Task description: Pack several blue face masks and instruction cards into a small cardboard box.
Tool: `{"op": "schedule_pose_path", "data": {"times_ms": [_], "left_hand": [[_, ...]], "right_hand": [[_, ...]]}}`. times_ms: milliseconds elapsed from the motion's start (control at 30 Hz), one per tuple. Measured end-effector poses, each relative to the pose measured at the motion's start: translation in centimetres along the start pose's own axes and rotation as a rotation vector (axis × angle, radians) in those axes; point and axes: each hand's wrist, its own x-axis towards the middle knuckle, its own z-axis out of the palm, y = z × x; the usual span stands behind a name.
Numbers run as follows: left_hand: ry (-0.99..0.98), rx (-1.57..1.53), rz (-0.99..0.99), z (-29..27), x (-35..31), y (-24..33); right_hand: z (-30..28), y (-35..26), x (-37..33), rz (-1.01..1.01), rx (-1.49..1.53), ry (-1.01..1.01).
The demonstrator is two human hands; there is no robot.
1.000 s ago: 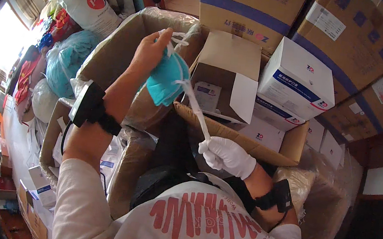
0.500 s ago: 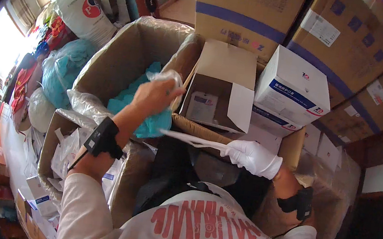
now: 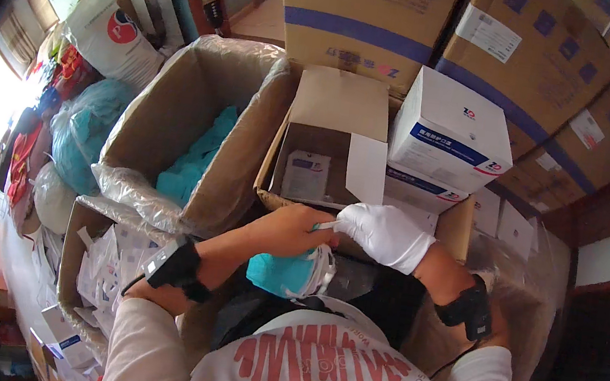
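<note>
Stacking white boxes (image 3: pixel 451 136), blue-striped brown cartons (image 3: pixel 359 13) behind

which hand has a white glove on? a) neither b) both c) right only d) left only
c: the right hand wears a white glove, while the left hand is bare and holds the teal mask by the chest, where the two hands meet.
</note>
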Motion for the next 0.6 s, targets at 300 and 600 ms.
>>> {"op": "schedule_pose_path", "data": {"times_ms": [300, 600], "left_hand": [[0.283, 0.249, 0.177, 0.3, -0.9, 0.3], [0.225, -1.295, 0.178, 2.4, -1.1, 3.2]], "right_hand": [[4.4, -0.7, -1.4, -0.019, 0.277, 0.176], [1.7, -2.9, -2.4, 0.038, 0.557, 0.035]]}}
